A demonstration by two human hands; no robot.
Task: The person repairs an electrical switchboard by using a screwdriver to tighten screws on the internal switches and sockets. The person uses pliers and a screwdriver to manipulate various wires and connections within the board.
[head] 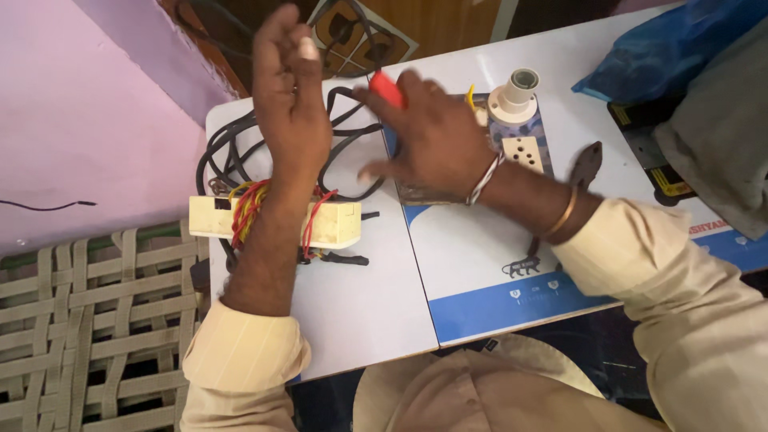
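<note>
My left hand (290, 88) is raised above the white table (360, 312), fingers curled loosely, with nothing visible in it. Under my left forearm lies a cream extension box (332, 224) with red and yellow wires (246, 210) spilling out. My right hand (428, 132) reaches across the table's middle and grips a red-handled tool (386, 86), its tip hidden. Black cables (228, 152) coil behind the box. Just right of my right hand stands a switchboard (524, 140) with a white lamp holder (514, 94) and a socket.
Dark pliers (586, 166) lie right of the switchboard. A blue plastic bag (672, 48) and grey cloth (720, 136) sit at the far right. A woven-strap cot (88, 320) is at the left, below a pink wall (72, 120).
</note>
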